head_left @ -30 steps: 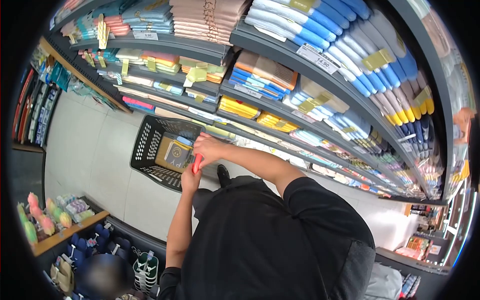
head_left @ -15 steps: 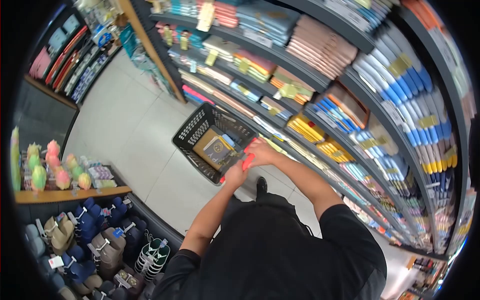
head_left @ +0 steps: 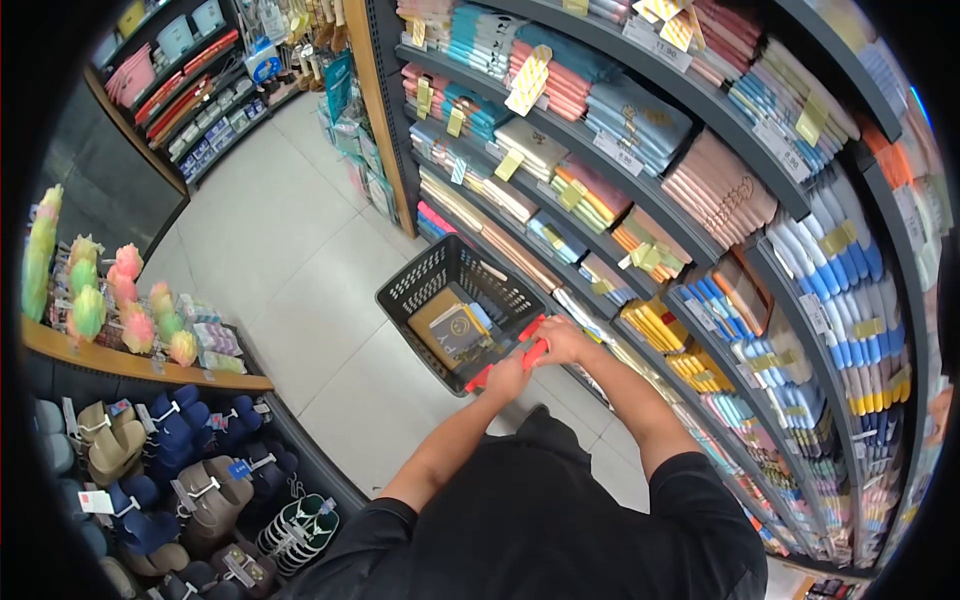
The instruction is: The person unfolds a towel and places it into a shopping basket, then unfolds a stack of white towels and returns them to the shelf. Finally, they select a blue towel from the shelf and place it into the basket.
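In front of my body is a black plastic shopping basket (head_left: 412, 280) with perforated walls and a red handle (head_left: 536, 352). My left hand (head_left: 508, 378) is wrapped round the handle near its left end. My right hand (head_left: 562, 340) grips the same handle further right, close beside the left. Inside the basket lie a brown flat item (head_left: 432, 322) and a grey packet (head_left: 456, 332) with a yellow smiling face on it. Something light blue (head_left: 481, 315) shows beside the packet. The near part of the basket is partly hidden by my hands.
Tall shelves of folded towels (head_left: 640, 120) and packed socks (head_left: 825, 240) curve along the right. At lower left, a rack holds slippers (head_left: 215, 490), with pastel plush-like items (head_left: 125, 300) on a wooden ledge (head_left: 140, 362) above. Pale floor tiles (head_left: 300, 270) run ahead between them.
The view has shifted, so the basket and both hands now appear lower and further right. More of the far aisle and towel shelves shows. Both hands keep hold of the handle.
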Motion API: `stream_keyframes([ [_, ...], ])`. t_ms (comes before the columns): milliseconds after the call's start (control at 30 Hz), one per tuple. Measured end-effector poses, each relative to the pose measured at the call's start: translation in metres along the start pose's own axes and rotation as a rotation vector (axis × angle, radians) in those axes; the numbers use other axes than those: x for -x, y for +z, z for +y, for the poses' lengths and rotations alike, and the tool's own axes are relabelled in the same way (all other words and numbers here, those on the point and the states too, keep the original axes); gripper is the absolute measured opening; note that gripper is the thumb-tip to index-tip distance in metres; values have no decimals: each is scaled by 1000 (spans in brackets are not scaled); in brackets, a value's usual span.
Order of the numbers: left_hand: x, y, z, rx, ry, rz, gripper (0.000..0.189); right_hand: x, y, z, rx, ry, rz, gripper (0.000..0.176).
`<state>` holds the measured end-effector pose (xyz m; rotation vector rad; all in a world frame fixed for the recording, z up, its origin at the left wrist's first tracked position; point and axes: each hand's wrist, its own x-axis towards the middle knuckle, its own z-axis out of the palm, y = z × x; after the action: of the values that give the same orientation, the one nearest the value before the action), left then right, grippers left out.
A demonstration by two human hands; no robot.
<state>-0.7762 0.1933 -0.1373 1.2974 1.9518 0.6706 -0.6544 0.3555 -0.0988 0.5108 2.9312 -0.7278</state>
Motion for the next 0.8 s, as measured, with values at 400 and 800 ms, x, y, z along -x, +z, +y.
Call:
stream_keyframes([
  [400,-32,-38,-15,-25,-44,81,35,-60,-3,13,72,-36,-1,65],
  [800,-86,-98,-42,-312,-167,394,23,-169,-24,23,-7,-212,54,56],
])
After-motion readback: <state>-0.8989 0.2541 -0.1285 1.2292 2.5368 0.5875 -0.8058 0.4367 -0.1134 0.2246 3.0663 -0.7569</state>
